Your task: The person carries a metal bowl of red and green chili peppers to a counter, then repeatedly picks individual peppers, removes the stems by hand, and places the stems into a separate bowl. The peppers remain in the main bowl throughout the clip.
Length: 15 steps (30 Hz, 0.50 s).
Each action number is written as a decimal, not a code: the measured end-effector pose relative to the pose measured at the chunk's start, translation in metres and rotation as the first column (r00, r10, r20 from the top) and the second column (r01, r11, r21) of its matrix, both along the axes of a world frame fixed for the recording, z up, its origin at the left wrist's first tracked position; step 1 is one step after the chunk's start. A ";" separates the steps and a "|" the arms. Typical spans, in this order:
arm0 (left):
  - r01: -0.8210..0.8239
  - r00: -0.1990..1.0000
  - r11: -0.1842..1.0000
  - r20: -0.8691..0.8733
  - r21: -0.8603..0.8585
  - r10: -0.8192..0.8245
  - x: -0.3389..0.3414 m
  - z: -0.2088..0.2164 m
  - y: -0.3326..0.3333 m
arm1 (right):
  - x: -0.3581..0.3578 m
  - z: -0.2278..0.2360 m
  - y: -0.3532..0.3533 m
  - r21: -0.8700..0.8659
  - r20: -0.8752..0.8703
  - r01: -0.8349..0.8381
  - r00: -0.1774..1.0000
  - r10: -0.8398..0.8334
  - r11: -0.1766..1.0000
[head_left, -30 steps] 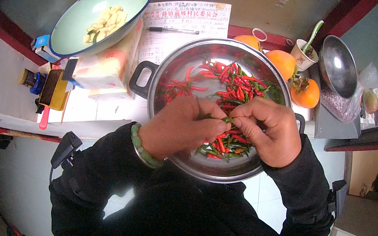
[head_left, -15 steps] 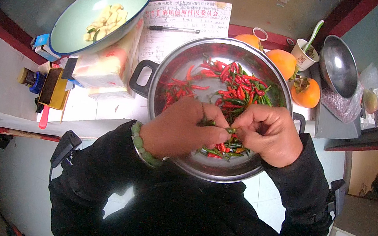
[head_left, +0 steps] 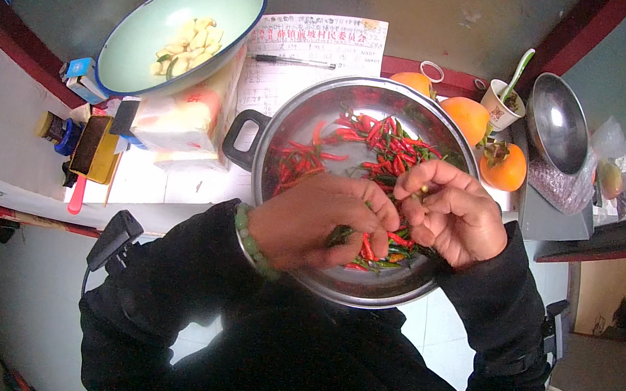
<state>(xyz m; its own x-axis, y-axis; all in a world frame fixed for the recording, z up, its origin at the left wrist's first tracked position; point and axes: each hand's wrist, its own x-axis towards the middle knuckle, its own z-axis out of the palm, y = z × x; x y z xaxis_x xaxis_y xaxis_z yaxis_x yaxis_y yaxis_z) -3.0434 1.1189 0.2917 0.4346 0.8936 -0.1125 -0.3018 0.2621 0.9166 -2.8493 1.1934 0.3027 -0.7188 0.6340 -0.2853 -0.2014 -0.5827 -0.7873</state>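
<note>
A wide steel pot [head_left: 292, 123] with black handles holds a heap of red and green chili peppers [head_left: 380, 136], with a separate group of red ones at its left side. Over the pot, my left hand [head_left: 318, 217], wearing a green bead bracelet, has its fingers curled around a dark green chili pepper [head_left: 339, 236], only part of which shows. To its right, my right hand [head_left: 461, 219] is raised with thumb and fingertips pinched. A tiny pale greenish bit shows at those fingertips, too small to name. The two hands are slightly apart.
A pale green enamel bowl [head_left: 139, 29] with peeled garlic cloves rests on a plastic-wrapped pack [head_left: 185, 122]. Behind the pot lie a written sheet [head_left: 265, 86] and a pen [head_left: 293, 62]. Persimmons [head_left: 502, 170], a paper cup [head_left: 498, 110] and a dark metal bowl [head_left: 558, 124] stand at right.
My hands, which met over a green chili pepper, have come apart. The right has risen a little; the left has moved slightly down and left with the pepper. The whole view has shifted slightly.
</note>
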 end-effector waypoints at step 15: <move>0.161 0.987 0.966 0.017 -0.205 -0.161 0.001 0.005 0.009 | 0.000 0.006 0.006 0.347 0.245 -0.099 0.970 0.012 0.933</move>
